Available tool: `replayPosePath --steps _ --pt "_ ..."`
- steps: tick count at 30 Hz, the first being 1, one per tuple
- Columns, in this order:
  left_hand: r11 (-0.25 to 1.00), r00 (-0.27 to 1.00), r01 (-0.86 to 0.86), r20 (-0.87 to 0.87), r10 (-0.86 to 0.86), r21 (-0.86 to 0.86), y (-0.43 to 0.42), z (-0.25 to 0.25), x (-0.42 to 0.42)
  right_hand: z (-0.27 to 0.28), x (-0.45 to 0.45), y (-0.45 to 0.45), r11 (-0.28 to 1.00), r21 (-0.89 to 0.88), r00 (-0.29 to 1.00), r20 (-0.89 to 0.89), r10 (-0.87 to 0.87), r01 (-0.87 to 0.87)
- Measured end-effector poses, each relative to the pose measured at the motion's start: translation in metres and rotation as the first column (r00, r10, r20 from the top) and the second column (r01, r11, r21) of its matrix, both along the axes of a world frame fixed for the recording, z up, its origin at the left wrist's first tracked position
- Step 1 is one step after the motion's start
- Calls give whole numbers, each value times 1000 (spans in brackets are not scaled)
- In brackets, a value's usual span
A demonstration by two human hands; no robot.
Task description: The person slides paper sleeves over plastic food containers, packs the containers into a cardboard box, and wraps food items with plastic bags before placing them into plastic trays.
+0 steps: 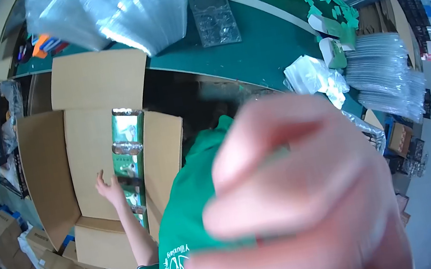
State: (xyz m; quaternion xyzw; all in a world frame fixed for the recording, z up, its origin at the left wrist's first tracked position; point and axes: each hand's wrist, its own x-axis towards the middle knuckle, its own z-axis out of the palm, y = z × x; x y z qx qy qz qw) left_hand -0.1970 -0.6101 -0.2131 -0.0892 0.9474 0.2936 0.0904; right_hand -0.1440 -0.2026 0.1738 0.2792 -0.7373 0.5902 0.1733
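L hand [112,192] open beside green packs [127,164] in box [48,171], R hand [299,194] curled but blurred, can't tell if gripping; packs prob. light, slick, a bit stiff, best pinched at 2 edges.

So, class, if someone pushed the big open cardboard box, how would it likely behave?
The cardboard box would probably slide as one piece, its flat walls fairly stiff. The open flaps, creased at their folds, may swing or bend. The green packs along one side could make that side drag more.
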Motion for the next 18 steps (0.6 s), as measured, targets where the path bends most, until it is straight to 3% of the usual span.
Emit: replayPosePath --steps 3,5,8,9,11,12,13,15,16,18 --pt "962 948 264 -164 -271 -66 65 17 -35 13 16 11 999 -20 998 -41 -48 47" --pt "940 938 324 -95 -335 -110 97 21 -59 13 23 18 994 -44 994 -50 -100 98" --pt "943 943 331 43 -330 -38 111 6 -79 5 35 27 979 -64 981 -12 -193 192" --pt "947 948 316 66 -312 -60 108 -6 -78 -4 40 27 965 -71 967 46 -249 252" --pt "948 921 309 228 -317 73 102 -3 -65 -31 44 31 915 -48 895 233 -380 401" --pt "945 899 292 295 -323 145 102 -3 -64 -64 38 47 936 22 929 118 -352 351" --pt "925 903 312 235 -360 218 88 -19 -63 -94 37 57 947 100 952 7 -307 305" --pt "892 901 328 181 -394 310 77 -26 -58 -138 55 70 893 226 887 171 -430 389" --pt "889 900 316 191 -391 330 77 -20 -54 -150 70 76 890 273 803 391 -450 365" --pt "928 908 261 258 -329 267 60 -30 -54 -181 97 76 874 200 614 643 -458 442"
